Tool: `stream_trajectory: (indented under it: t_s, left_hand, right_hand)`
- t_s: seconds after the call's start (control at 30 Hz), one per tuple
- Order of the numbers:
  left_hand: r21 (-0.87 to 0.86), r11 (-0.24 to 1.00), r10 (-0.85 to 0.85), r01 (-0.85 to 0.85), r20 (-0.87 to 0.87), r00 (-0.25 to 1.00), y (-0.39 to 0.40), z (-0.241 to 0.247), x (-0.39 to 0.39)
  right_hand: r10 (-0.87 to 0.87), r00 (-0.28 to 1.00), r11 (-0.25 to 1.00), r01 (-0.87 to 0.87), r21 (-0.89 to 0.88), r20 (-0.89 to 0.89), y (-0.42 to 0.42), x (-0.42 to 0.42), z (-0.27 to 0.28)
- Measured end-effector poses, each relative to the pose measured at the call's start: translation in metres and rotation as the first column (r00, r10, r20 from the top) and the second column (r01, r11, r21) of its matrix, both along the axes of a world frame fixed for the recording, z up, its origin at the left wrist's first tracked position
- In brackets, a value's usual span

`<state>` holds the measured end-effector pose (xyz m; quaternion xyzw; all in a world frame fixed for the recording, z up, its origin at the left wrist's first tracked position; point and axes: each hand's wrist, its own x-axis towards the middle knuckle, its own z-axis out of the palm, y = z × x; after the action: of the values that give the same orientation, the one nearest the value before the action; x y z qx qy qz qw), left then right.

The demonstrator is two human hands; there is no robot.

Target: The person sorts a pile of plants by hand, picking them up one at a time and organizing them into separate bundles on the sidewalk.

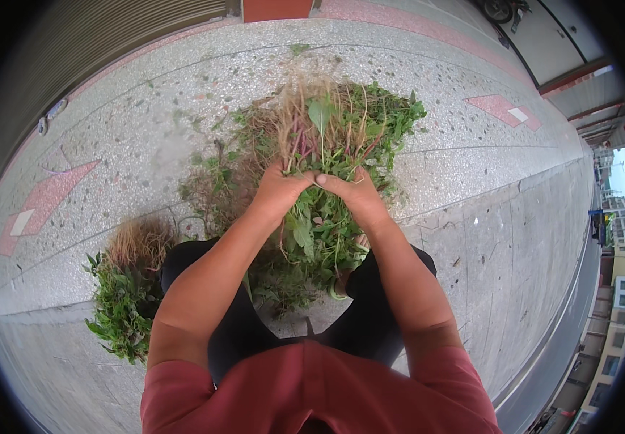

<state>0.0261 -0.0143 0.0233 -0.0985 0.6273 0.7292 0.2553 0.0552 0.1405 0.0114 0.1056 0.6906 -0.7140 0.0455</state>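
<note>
My left hand (281,187) and my right hand (353,196) are both closed around a bunch of leafy green plants (312,228), thumbs meeting at the middle. The pale, hairy roots (293,108) of the bunch point away from me, with some reddish-purple stems below them. Its leaves hang toward me between my knees. Beneath and beyond the bunch lies a loose heap of similar plants (399,111) on the ground. Fingers on the far side of the stems are hidden.
Beside my left knee sits another bundle of rooted plants (128,293). Speckled stone paving (442,168) with scattered leaf bits surrounds the heap. A concrete strip (486,260) runs along the right, toward a road (556,325). A ribbed shutter (117,38) stands at upper left.
</note>
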Motion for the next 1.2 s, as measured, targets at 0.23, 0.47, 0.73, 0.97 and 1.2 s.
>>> stream_trajectory:
  t_s: [0.23, 0.47, 0.73, 0.97, 1.2]
  left_hand:
    - [0.075, 0.984, 0.150, -0.159, 0.108, 0.983, 0.005, -0.004, 0.000]
    - [0.217, 0.974, -0.069, 0.064, 0.015, 0.997, 0.008, -0.014, -0.004]
    - [0.206, 0.973, -0.111, 0.109, 0.002, 0.994, 0.010, -0.028, -0.004]
    - [0.439, 0.880, 0.138, -0.183, 0.132, 0.982, 0.005, -0.029, -0.020]
    - [0.616, 0.759, 0.108, -0.210, 0.199, 0.974, 0.017, -0.026, -0.014]
  right_hand:
    - [-0.308, 0.940, 0.850, 0.340, -0.403, 0.145, 0.010, -0.006, -0.010]
    - [-0.165, 0.984, 0.986, 0.165, 0.003, 0.068, 0.012, -0.004, -0.010]
    - [0.387, 0.919, 0.523, -0.283, 0.804, 0.073, -0.019, 0.008, -0.007]
    - [0.304, 0.948, 0.887, -0.245, 0.391, -0.097, -0.013, 0.007, -0.001]
    - [0.178, 0.967, 0.951, -0.217, 0.222, 0.183, -0.024, 0.011, -0.011]
